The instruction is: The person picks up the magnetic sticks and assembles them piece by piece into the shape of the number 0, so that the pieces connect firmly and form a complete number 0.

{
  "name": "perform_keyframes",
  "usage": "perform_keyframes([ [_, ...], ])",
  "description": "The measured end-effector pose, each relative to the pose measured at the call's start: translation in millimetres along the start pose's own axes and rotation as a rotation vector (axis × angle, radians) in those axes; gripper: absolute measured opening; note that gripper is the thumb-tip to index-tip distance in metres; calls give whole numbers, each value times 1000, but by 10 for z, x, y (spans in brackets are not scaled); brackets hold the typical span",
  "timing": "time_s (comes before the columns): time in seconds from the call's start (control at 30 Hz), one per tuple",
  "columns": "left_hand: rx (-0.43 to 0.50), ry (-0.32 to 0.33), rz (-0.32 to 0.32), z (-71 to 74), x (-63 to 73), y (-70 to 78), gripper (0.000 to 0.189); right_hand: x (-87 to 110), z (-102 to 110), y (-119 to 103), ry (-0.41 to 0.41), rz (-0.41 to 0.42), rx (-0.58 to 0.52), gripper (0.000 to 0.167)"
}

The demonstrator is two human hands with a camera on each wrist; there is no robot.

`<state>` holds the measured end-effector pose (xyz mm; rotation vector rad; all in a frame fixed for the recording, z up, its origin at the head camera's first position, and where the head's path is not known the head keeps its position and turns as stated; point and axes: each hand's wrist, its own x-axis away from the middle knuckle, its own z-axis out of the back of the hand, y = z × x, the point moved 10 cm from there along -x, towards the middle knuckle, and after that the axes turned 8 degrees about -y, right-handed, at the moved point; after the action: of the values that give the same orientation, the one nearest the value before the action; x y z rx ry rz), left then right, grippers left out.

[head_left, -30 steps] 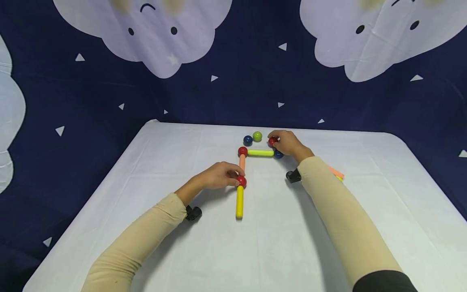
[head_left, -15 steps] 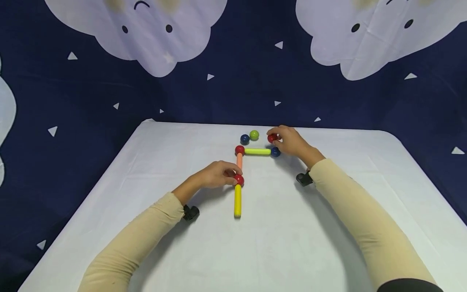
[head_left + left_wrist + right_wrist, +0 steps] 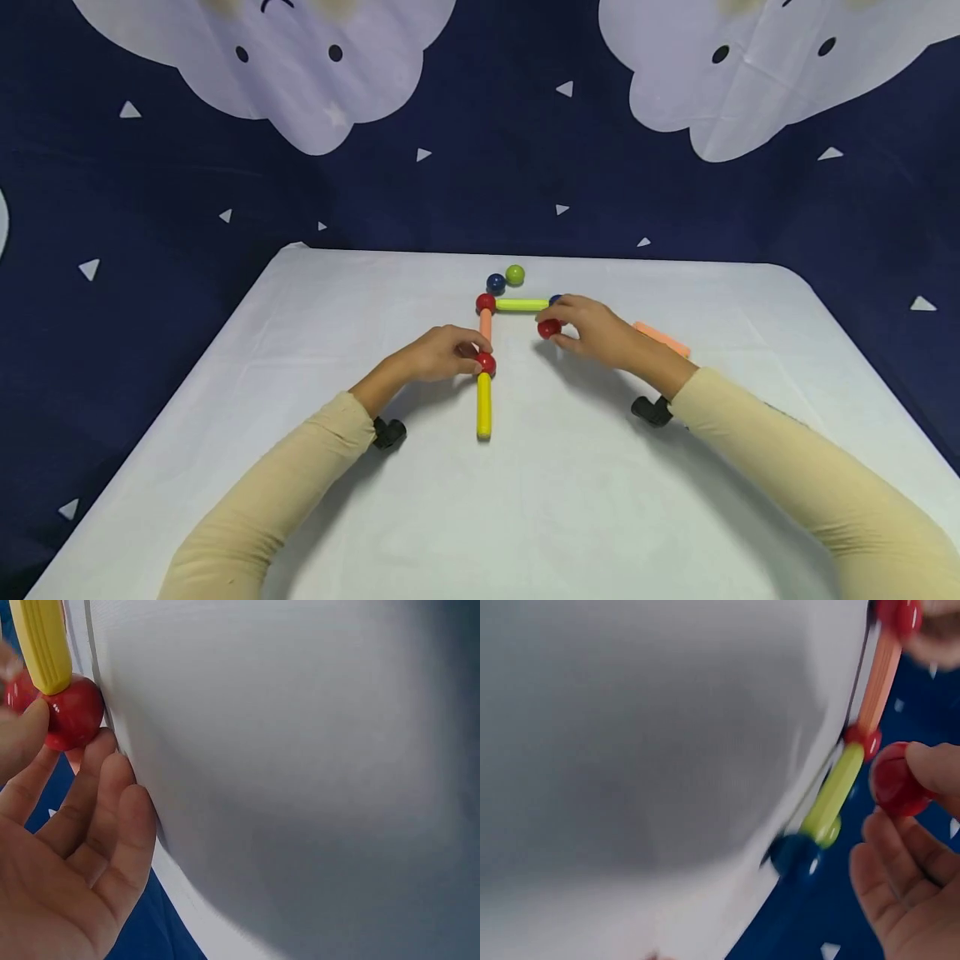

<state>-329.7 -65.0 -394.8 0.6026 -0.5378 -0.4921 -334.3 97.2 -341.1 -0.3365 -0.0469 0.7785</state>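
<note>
My left hand (image 3: 441, 354) pinches a red ball (image 3: 486, 364) that joins an orange stick (image 3: 486, 327) and a yellow stick (image 3: 483, 408). Its thumb presses the ball beside the yellow stick's end in the left wrist view. At the orange stick's far end sits another red ball (image 3: 485, 303). From there a yellow-green stick (image 3: 522, 305) runs right to a dark blue ball (image 3: 793, 853), mostly covered by my right hand in the head view. My right hand (image 3: 600, 336) holds a loose red ball (image 3: 895, 781) between thumb and fingers, apart from the joined pieces.
Behind the corner ball lie a blue ball (image 3: 496, 284) and a green ball (image 3: 515, 274). An orange stick (image 3: 663, 339) lies beyond the right forearm, partly hidden by it. White cloth covers the table (image 3: 420, 517); a dark blue cloud-print backdrop (image 3: 510, 192) hangs behind.
My right hand has carried the red ball from behind the blue end ball toward me, now in front of it. The left hand keeps its hold. The head view has shifted slightly.
</note>
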Motion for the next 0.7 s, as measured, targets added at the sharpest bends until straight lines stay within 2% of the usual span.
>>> perform_keyframes([
  [0.1,1,1,-6,19,9,-5,27,146,-116,-189,-43,26,-26,31],
  [0.37,-18,-9,-32,23,-14,15,28,489,-465,-621,-209,32,-166,31],
  [0.57,-15,-17,-44,28,-30,37,27,558,-676,-870,-289,66,-231,32],
  [0.7,-1,-18,-25,33,-28,23,27,535,-734,-981,-303,87,-255,33],
])
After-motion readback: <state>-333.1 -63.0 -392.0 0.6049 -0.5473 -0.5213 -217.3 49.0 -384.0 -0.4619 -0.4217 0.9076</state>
